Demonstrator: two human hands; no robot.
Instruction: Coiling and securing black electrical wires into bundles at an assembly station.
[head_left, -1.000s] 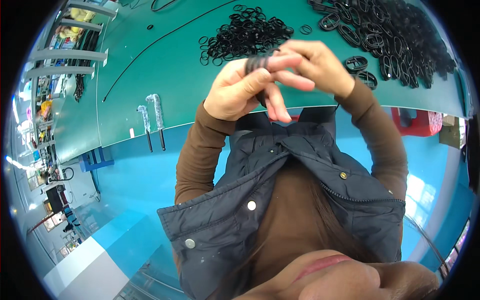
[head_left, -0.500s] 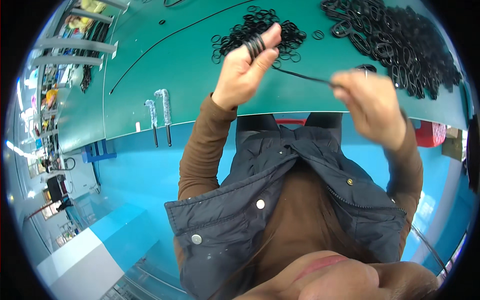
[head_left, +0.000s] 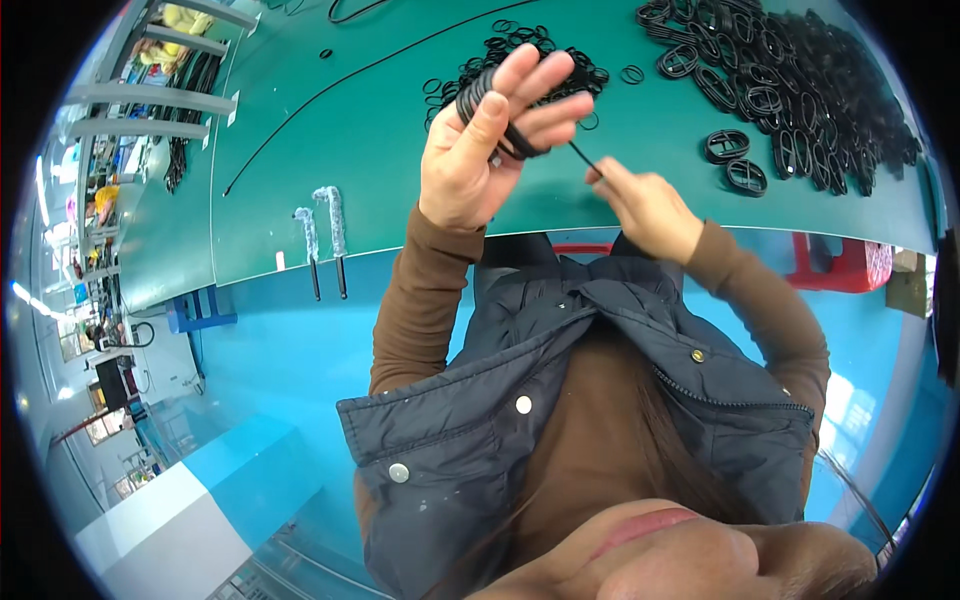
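Observation:
Several turns of black cable [head_left: 474,102] are looped round my left hand [head_left: 478,140], which is raised above the table with its fingers spread and the coil across them. To its right, my right hand [head_left: 645,205] pinches the loose length of the same cable, stretched short between both hands. Behind my left hand lies a heap of small black rings [head_left: 585,75], partly covered by my fingers. Two finished-looking coiled cable bundles [head_left: 746,177] rest on the table to the right of my right hand.
A large pile of coiled black cables [head_left: 790,90] fills the right of the green table [head_left: 380,130]. On the left lie a long single cable [head_left: 300,118] and two black-handled tools with wrapped heads [head_left: 333,225] near the front edge. A red stool [head_left: 840,262] stands below the table's right side.
My right hand has moved left, close to my left hand, shortening the stretched cable. The fingers of my left hand have spread and more turns show round them. Two coiled bundles are now uncovered.

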